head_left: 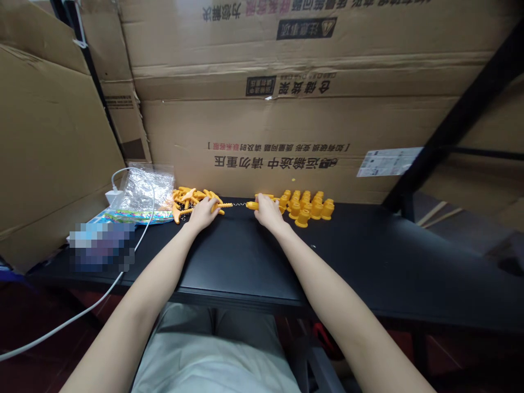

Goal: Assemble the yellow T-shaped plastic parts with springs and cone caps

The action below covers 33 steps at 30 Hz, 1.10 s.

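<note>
My left hand (203, 213) is closed on a yellow T-shaped handle whose thin rod (226, 205) points right. From the rod's tip a thin metal spring (239, 204) runs across to a yellow tapered piece (252, 206). That piece is gripped in my right hand (268, 212), which hides most of it. Beside my left hand lies a pile of yellow T-handles (192, 195), with some dark coiled bits among them. Just right of my right hand, several yellow flanged cups (316, 208) stand grouped, one cup (302, 218) nearer the front.
A clear plastic bag (147, 188) and a colourful packet (141, 217) lie at the left, with a white cable (141, 240) looping over the edge. Cardboard (262, 120) walls the back and left. A black shelf post (454, 114) slants at the right of the black tabletop (241, 262).
</note>
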{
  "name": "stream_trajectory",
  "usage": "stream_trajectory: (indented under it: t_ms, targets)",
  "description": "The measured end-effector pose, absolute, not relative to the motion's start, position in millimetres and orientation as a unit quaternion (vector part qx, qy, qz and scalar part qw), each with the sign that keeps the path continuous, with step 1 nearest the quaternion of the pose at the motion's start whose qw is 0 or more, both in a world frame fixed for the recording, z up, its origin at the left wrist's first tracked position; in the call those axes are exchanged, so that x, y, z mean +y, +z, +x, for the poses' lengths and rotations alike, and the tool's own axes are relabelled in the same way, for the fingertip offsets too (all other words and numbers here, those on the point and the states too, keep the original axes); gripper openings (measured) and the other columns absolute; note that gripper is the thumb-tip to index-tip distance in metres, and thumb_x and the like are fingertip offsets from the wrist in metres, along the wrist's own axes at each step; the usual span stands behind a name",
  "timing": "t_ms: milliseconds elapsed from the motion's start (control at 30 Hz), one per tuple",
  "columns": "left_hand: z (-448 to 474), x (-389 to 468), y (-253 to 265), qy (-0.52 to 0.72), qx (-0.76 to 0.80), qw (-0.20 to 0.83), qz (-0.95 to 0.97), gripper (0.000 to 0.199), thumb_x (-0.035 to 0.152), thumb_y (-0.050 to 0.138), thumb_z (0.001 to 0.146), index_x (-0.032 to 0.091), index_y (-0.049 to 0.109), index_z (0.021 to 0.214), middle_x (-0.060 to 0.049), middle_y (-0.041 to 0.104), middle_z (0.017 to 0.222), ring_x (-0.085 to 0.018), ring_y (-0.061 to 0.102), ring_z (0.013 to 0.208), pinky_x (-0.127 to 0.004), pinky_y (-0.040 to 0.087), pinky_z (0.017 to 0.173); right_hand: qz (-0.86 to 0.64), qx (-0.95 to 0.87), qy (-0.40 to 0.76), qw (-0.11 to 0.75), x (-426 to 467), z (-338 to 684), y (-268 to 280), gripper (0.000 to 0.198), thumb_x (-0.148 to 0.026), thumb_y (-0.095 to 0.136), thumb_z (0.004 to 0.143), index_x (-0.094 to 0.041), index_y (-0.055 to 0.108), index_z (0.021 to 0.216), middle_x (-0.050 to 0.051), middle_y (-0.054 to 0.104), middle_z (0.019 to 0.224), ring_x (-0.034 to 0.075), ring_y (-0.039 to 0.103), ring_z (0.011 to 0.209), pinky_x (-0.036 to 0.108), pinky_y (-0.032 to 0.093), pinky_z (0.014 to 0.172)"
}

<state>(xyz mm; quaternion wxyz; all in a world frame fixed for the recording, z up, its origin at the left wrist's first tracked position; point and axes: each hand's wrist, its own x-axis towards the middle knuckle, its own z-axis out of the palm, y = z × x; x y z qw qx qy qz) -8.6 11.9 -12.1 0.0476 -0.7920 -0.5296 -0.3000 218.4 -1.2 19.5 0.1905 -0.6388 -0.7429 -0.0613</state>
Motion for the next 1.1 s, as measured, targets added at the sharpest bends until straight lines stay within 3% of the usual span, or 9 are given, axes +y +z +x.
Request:
stream_trajectory:
  t_ms: [333, 533, 767, 1100]
  targets:
    - [-8.0, 8.6, -8.2, -0.287, -0.533, 0.043, -0.794, 0.024, 0.03, 0.05, 0.091, 0.019, 0.06, 0.11, -0.01, 0.06, 0.103, -0.023, 0.061, 0.098, -0.035, 0.049, 0.086, -0.584, -0.779, -0.082, 0.216, -1.7, 212.2, 14.4, 0.026, -0.009, 0.048, 0.083, -0.018, 0.056, 0.106, 0.012, 0.062, 0.11, 0.028, 0.058, 0.105, 0.061, 0.023, 0.105]
    - [-7.1, 7.4, -6.4, -0.285, -0.529, 0.056, -0.798, 0.021, 0.029, 0.051, 0.09, 0.02, 0.06, 0.107, -0.009, 0.061, 0.101, -0.022, 0.061, 0.097, -0.034, 0.049, 0.085, -0.528, -0.813, -0.071, 0.233, 0.7, 211.1, 12.5, 0.027, -0.012, 0.049, 0.087, -0.02, 0.059, 0.111, 0.01, 0.06, 0.112, 0.025, 0.058, 0.103, 0.064, 0.017, 0.108]
    - [-7.7, 7.1, -5.6, -0.317, -0.507, 0.085, -0.797, 0.022, 0.029, 0.05, 0.091, 0.02, 0.06, 0.107, -0.009, 0.063, 0.1, -0.022, 0.063, 0.095, -0.034, 0.05, 0.086, -0.46, -0.843, -0.022, 0.278, -0.6, 211.7, 15.6, 0.037, -0.016, 0.05, 0.089, -0.022, 0.058, 0.124, 0.01, 0.055, 0.116, 0.024, 0.056, 0.108, 0.042, 0.041, 0.099]
    - [-9.8, 7.5, -2.5, -0.325, -0.485, 0.09, -0.807, 0.021, 0.028, 0.054, 0.089, 0.02, 0.061, 0.107, -0.007, 0.067, 0.097, -0.02, 0.064, 0.089, -0.031, 0.05, 0.084, -0.421, -0.849, 0.049, 0.314, 1.8, 216.1, 17.8, 0.036, -0.018, 0.051, 0.089, -0.019, 0.059, 0.124, 0.009, 0.055, 0.109, 0.019, 0.059, 0.103, 0.036, 0.044, 0.096]
